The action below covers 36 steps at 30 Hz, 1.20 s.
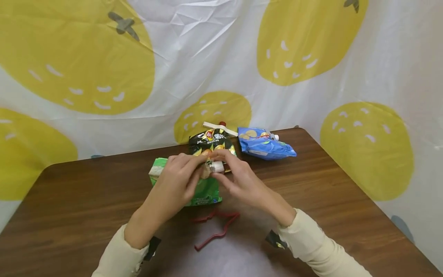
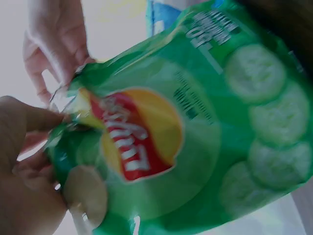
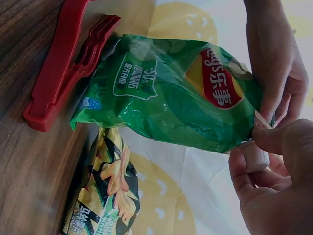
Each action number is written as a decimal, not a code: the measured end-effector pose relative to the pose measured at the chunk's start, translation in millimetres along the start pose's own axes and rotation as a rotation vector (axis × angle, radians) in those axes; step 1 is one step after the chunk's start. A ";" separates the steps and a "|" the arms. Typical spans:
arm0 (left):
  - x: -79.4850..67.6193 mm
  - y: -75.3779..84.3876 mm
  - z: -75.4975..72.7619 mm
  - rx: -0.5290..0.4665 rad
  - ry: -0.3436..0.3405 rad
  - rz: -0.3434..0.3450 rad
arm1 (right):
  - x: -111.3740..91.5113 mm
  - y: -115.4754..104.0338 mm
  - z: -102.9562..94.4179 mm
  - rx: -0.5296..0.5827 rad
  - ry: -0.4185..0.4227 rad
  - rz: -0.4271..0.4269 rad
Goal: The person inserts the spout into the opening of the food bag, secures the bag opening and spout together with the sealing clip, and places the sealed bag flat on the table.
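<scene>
Both hands meet at the gathered top of a green chip bag (image 2: 205, 127), which hangs below them. A short white-capped spout (image 1: 217, 166) sticks out of the bag's mouth. My left hand (image 1: 178, 179) pinches the bag's top edge, thumb in front in the left wrist view. My right hand (image 3: 279, 181) holds the spout and the bag edge round it, with the white cap between thumb and fingers. On the table nearer to me lies a red hinged bag clip (image 1: 221, 231), its arms spread apart.
Behind the hands stands a black chip bag (image 1: 207, 142) with a white clip (image 1: 221, 128) across its top and a red cap (image 1: 222, 123). To its right lies a blue chip bag (image 1: 266, 148) with a white cap (image 1: 275, 137). A fruit-patterned cloth (image 1: 294, 100) hangs behind the wooden table (image 1: 304, 184).
</scene>
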<state>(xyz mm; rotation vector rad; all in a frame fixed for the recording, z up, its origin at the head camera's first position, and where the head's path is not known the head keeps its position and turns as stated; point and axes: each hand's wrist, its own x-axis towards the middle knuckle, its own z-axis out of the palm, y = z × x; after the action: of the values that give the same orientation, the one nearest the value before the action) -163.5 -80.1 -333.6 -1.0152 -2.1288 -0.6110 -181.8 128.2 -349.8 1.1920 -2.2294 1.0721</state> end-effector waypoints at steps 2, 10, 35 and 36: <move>-2.0 0.6 2.8 0.004 0.027 0.004 | -0.4 -2.4 -0.4 -0.027 -0.010 -0.013; 0.2 5.8 12.3 0.090 0.098 0.046 | -2.1 -9.2 -3.7 -0.133 -0.051 0.008; -2.6 -8.1 -10.5 0.172 0.009 0.011 | 0.4 -8.8 -2.6 -0.080 -0.056 0.045; -2.5 -7.1 -10.6 0.174 0.008 0.018 | 0.4 -9.4 -2.6 -0.084 -0.053 0.035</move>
<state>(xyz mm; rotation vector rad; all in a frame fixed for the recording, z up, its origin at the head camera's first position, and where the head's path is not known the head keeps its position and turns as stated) -164.0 -92.4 -329.4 -0.9333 -2.1227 -0.4126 -174.3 126.7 -343.8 1.1628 -2.3194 0.9601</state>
